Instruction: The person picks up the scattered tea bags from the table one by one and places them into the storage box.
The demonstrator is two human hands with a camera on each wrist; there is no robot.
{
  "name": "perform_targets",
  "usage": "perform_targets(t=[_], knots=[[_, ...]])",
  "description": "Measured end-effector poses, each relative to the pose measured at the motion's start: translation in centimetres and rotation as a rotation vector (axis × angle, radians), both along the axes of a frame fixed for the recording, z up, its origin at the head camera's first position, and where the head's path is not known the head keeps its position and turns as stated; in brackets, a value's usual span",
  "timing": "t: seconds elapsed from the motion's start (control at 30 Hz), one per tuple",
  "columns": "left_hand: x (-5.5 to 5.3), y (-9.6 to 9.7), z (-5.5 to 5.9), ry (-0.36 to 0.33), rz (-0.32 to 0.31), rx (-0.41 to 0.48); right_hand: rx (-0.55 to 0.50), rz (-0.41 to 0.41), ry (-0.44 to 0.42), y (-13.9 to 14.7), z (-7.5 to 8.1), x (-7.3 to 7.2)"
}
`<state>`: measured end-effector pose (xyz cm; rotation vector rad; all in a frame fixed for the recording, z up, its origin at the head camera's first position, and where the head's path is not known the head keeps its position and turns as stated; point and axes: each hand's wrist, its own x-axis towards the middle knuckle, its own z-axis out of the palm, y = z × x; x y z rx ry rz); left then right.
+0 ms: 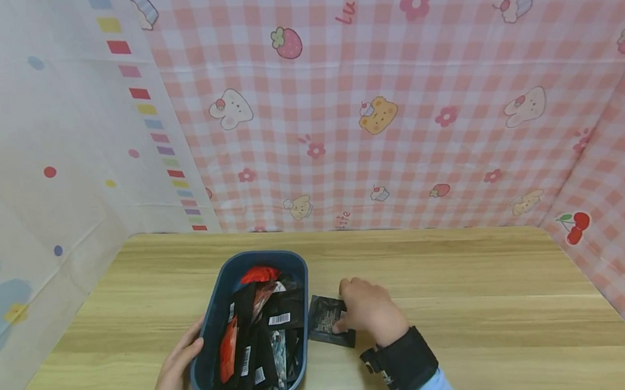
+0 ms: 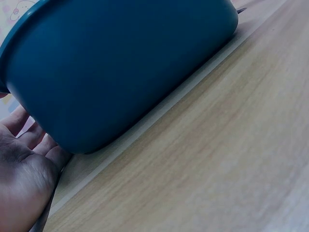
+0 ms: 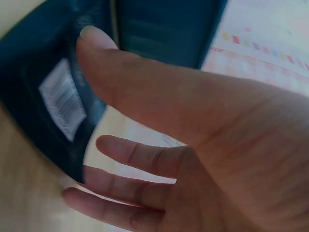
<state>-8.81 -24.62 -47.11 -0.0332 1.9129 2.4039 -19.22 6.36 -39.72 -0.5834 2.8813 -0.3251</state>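
A blue plastic bin [image 1: 198,369] stands on the table, filled with black sachets [image 1: 284,307] and red ones [image 1: 229,349]. My left hand [image 1: 177,370] rests against the bin's left outer wall, thumb near the rim; its fingers look fairly straight in the left wrist view. Just right of the bin, my right hand [image 1: 370,311] pinches the right edge of a black sachet [image 1: 324,319] with small print. The right wrist view shows the thumb over this sachet [image 3: 29,92], next to a white barcode label, with other fingers partly behind it.
The wooden table [image 1: 486,303] extends to the right and left of the bin. A pink checked cloth [image 1: 338,175] hangs along its back edge and right side, and a white printed cloth [image 1: 81,191] on the left.
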Motion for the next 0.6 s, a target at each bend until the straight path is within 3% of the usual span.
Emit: perform_targets(t=[0.33,0.5,0.6], knots=[[0.03,-0.11,-0.16,0.04,-0.021,0.028,-0.004,-0.014,-0.003,-0.1,-0.83,-0.46],[-0.02,-0.1,-0.11,0.015,-0.015,0.008,-0.041,-0.012,0.012,-0.03,-0.4,-0.6],[-0.08,-0.01,0.08,-0.018,-0.002,-0.019,-0.067,0.002,0.076,0.04,0.13,-0.57]])
